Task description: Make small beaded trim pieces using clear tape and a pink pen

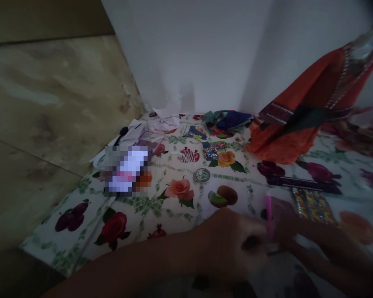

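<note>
Both hands closing in on a slim pink stick (269,213) at the lower right of the frame!

The left hand (233,244) comes in from the bottom edge and the right hand (326,244) from the lower right corner, both narrow, fingers right at the stick's lower end, though which hand grips it, I can't tell. The stick's long axis runs almost upright in the frame, pointing toward the far wall. Just beside it, a gold-patterned strip (313,205) lies on the floral tablecloth (65,231), with a round metal tin (201,175) further up. Open cloth stretches left of the hands, up to the cloth's diagonal edge and the mottled beige floor (49,91). A pixelated patch (127,169) hides whatever sits left of centre; no writing reads anywhere.
</note>
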Demonstrator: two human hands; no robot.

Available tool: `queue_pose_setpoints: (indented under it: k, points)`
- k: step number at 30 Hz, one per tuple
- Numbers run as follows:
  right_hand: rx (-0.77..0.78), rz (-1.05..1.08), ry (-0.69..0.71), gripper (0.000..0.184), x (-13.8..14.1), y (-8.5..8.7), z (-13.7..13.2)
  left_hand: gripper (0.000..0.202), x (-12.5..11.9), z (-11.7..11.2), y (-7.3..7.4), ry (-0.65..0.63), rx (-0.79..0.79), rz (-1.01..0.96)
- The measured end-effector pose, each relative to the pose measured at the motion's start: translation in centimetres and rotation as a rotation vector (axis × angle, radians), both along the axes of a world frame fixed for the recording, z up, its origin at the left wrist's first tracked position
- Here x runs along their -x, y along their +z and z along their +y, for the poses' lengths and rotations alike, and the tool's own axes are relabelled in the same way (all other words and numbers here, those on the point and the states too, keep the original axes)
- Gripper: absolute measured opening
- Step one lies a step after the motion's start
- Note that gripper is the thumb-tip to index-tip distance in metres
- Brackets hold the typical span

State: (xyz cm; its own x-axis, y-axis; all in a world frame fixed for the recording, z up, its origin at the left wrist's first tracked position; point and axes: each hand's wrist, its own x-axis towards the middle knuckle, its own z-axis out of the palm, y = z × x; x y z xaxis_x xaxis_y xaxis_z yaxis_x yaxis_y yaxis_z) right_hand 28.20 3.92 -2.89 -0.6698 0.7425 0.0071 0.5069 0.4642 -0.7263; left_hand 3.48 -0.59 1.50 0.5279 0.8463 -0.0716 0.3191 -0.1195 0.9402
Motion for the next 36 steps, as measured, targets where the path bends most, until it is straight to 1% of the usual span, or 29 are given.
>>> queue_pose_setpoints:
  k: [3, 7, 13, 15, 18, 21, 27, 30, 33, 36]
  points:
    - [0.037, -0.009, 0.056, 0.017, 0.3, 0.2, 0.5, 0.018, 0.0, 0.0, 0.2, 0.024, -0.005, 0.014]
    - [0.025, -0.028, 0.005, 0.018, 0.3, 1.0, 0.7, 0.019, 0.0, 0.2, 0.5, 0.036, 0.021, 0.102]
    - [0.161, 0.044, 0.051, 0.021, 1.0, 2.8, 0.7, 0.017, 0.0, 0.5, 0.5, 0.051, 0.090, 0.168]
    - [0.233, 0.079, 0.079, 0.018, 1.5, 2.9, 0.8, 0.017, 0.0, 0.5, 0.2, 0.058, 0.088, 0.184]
    - [0.306, 0.119, 0.089, 0.010, 1.9, 2.4, 0.9, 0.018, 0.1, 0.4, -0.4, 0.046, 0.105, 0.182]
    - [0.293, 0.115, 0.077, 0.014, 1.9, 2.4, 0.9, 0.019, 0.1, 0.4, -0.8, 0.034, 0.107, 0.184]
    - [0.328, 0.123, 0.103, 0.014, 2.1, 3.5, 0.8, 0.018, 0.0, 0.7, -0.7, 0.067, 0.113, 0.288]
    - [0.332, 0.105, 0.076, 0.008, 2.4, 3.3, 0.5, 0.015, 0.0, 0.8, -0.6, 0.062, 0.117, 0.304]
    - [0.338, 0.097, 0.048, 0.009, 2.7, 2.9, 0.2, 0.011, 0.0, 0.6, -0.6, 0.044, 0.133, 0.292]
    - [0.326, 0.128, 0.037, 0.008, 2.9, 3.0, -0.2, 0.010, -0.2, 0.6, -0.7, 0.048, 0.159, 0.257]
